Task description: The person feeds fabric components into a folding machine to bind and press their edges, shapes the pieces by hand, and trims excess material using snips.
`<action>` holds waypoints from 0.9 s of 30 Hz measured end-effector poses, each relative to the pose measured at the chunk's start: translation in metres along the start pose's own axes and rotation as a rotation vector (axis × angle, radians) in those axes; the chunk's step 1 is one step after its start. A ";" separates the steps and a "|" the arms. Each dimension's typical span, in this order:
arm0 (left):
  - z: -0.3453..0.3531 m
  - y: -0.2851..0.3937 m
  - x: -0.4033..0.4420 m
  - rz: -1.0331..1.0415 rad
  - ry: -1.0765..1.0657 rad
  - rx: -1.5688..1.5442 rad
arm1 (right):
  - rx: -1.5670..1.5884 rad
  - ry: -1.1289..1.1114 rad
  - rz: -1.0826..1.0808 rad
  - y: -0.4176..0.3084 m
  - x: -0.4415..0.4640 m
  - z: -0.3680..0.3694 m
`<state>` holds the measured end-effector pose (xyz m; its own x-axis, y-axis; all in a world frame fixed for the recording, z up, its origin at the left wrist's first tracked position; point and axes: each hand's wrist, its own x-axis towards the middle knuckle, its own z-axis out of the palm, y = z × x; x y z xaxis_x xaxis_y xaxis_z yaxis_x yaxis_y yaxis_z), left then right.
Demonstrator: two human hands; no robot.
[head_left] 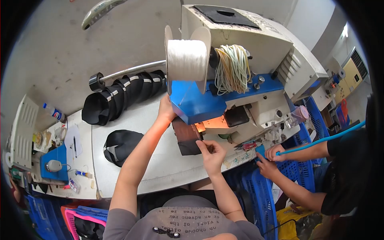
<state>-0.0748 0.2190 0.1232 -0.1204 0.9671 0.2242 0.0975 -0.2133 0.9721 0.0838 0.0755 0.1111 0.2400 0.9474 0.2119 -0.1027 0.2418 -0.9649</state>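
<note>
A dark fabric piece [186, 140] lies under the lit working end of a blue and white machine [200, 102]. At its right edge is my right hand [213, 154], thumb and forefinger pinched together on the piece. My left hand [166, 109] is raised beside the left side of the blue machine head; its fingers are hidden behind the head. One black curved piece [123, 146] rests on the white table [156, 176] to the left, and a row of nested black pieces [124, 94] lies behind it.
A white thread spool [187, 60] and looped cords [233, 70] sit atop the machine. At the right, a co-worker's hands [272, 162] hold something blue near blue crates [256, 192]. A bottle [54, 112] and second machine [54, 164] stand left.
</note>
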 end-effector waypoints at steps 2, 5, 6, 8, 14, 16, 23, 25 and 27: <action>-0.001 -0.010 0.000 -0.040 0.009 -0.036 | 0.008 0.008 -0.015 -0.003 0.002 0.001; -0.001 0.013 0.000 -0.175 0.007 -0.134 | -0.030 0.006 -0.035 -0.005 0.007 0.004; -0.002 0.006 0.003 -0.179 0.003 -0.179 | -0.033 0.007 -0.037 -0.008 0.009 0.006; -0.002 -0.008 0.008 -0.215 -0.007 -0.252 | -0.042 0.009 -0.037 -0.014 0.012 0.010; -0.005 -0.029 0.022 -0.374 -0.056 -0.349 | -0.201 -0.007 -0.034 -0.019 0.027 0.019; -0.005 -0.030 0.027 -0.402 -0.058 -0.341 | -0.251 0.015 -0.140 -0.015 0.032 0.024; -0.025 -0.031 0.018 -0.531 -0.176 -0.379 | -0.693 0.094 -0.460 -0.019 0.032 0.031; -0.047 -0.016 0.016 -0.631 -0.201 -0.437 | -0.509 0.043 -0.379 -0.005 0.026 0.017; -0.070 0.005 0.011 -0.604 -0.030 0.084 | -0.095 0.045 -0.175 0.014 0.016 0.003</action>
<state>-0.1450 0.2189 0.1352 -0.1506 0.9174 -0.3685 0.0980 0.3847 0.9178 0.0832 0.0945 0.1015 0.2891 0.8819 0.3723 0.0354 0.3788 -0.9248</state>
